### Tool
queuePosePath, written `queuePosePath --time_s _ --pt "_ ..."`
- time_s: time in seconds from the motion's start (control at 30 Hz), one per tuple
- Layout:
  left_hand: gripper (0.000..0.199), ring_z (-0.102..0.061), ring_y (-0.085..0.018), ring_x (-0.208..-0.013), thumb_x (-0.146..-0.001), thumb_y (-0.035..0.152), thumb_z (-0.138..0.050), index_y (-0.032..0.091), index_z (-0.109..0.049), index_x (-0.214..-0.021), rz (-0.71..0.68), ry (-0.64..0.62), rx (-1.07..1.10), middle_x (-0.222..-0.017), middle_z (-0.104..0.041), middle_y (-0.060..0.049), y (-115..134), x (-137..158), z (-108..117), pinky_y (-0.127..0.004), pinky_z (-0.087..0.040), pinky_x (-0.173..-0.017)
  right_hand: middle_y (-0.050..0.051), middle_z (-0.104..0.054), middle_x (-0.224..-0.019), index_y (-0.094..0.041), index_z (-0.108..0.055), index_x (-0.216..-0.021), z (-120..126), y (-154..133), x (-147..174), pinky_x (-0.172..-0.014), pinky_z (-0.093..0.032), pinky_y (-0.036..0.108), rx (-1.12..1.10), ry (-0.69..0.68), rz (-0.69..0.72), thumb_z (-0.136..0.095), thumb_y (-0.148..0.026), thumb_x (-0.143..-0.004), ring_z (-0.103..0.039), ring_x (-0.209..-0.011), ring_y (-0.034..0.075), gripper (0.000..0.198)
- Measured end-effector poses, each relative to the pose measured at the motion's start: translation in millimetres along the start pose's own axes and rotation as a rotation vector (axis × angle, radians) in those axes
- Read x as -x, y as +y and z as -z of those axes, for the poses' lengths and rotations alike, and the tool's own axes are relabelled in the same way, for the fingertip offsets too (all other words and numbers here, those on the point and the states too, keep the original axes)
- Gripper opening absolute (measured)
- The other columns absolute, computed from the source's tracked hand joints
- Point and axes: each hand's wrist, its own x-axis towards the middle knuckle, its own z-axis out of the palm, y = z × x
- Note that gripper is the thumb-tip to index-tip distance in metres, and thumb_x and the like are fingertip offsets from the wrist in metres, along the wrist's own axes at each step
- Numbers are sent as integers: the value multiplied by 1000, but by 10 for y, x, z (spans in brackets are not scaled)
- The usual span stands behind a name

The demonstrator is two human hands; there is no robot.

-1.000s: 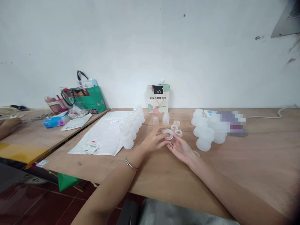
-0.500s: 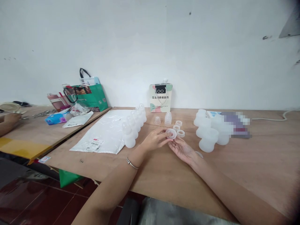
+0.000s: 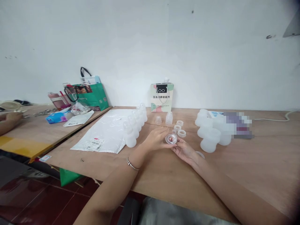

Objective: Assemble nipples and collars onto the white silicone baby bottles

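Note:
Over the table, my left hand [image 3: 156, 138] and my right hand [image 3: 184, 150] meet around a clear bottle collar ring [image 3: 171, 139], its round opening facing me. The left fingers pinch it from the left side. The right fingers grip its right side from below, partly hidden behind it. Just beyond lie several loose collar rings [image 3: 181, 133]. Past my left hand stand a clear dome cap [image 3: 158, 120] and a taller clear piece with a pointed top [image 3: 169, 118]. Another clear ring [image 3: 200, 154] shows partly behind my right wrist.
A row of capped baby bottles [image 3: 130, 137] stands left, beside a white plastic mailer [image 3: 98, 134]. Several open frosted bottles [image 3: 210, 140] stand right. A paper bag [image 3: 162, 98] is by the wall. Another person's hand [image 3: 11, 120] rests on the left table near a green bag [image 3: 96, 97].
The ring has dropped slightly and turned its opening more towards me. My left fingers have shifted along its side, and my right fingers have closed in on its right edge.

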Motion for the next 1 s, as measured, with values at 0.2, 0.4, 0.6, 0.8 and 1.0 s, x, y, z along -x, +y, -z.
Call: queuePosePath --time_s 0.2,0.4,0.6,0.8,1.0 --pt "39 -57 -18 -79 -73 54 -54 18 -56 -88 77 129 -133 -82 -62 -5 21 -5 -38 -30 -41 -70 -5 -66 -74 -22 -65 -75 -66 -11 35 -67 -47 16 -27 28 62 -71 -10 -54 -58 -69 7 25" --pt "38 -55 -17 -71 -73 55 -54 18 -56 -81 81 142 -61 -74 -61 -4 176 -36 -22 -30 -40 -67 -3 -66 -69 -20 -65 -71 -77 9 65 -65 -48 18 -4 47 67 -70 -6 -51 -59 -67 10 25" --pt "39 -53 -16 -67 -71 57 -55 19 -55 -81 55 178 23 -69 -58 -2 215 -16 -38 -30 -39 -67 -2 -64 -63 -20 -61 -65 -72 24 57 -68 -49 25 0 9 90 -68 -5 -56 -60 -69 13 19" --pt "35 -53 -16 -70 -70 50 -61 18 -53 -83 53 234 -14 -71 -56 -2 138 -25 -58 -29 -39 -65 -3 -65 -70 -20 -64 -72 -112 -3 85 -68 -48 21 3 42 69 -70 -8 -55 -59 -70 11 21" --pt "30 -47 -11 -63 -72 40 -62 19 -43 -81 416 682 114 -70 -47 2 -64 -16 219 -25 -39 -61 -2 -61 -59 -19 -59 -58 128 -25 41 -59 -47 20 43 165 147 -73 -19 -62 -54 -56 8 15"
